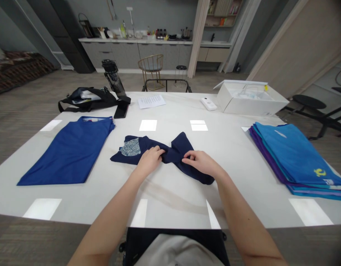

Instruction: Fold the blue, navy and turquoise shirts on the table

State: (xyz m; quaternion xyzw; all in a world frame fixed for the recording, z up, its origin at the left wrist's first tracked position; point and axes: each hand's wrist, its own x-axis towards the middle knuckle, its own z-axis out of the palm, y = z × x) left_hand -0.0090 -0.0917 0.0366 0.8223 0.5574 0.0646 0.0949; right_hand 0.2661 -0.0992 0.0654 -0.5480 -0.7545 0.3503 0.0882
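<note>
Navy cloth [174,156]: likely light, limp; hold by ends, 9 and 4 o'clock. Left hand [150,160] curled on it, right hand [201,161] bunched; can't tell if pinching.

Sharp-edged glare patches on the white table [228,129], soft shadows, dark upper-right corner.

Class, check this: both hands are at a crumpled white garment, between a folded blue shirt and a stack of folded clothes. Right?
No: the crumpled garment is dark navy, as the head view shows. The left hand and right hand are at it, between the folded blue shirt and the stack of folded clothes.
</note>
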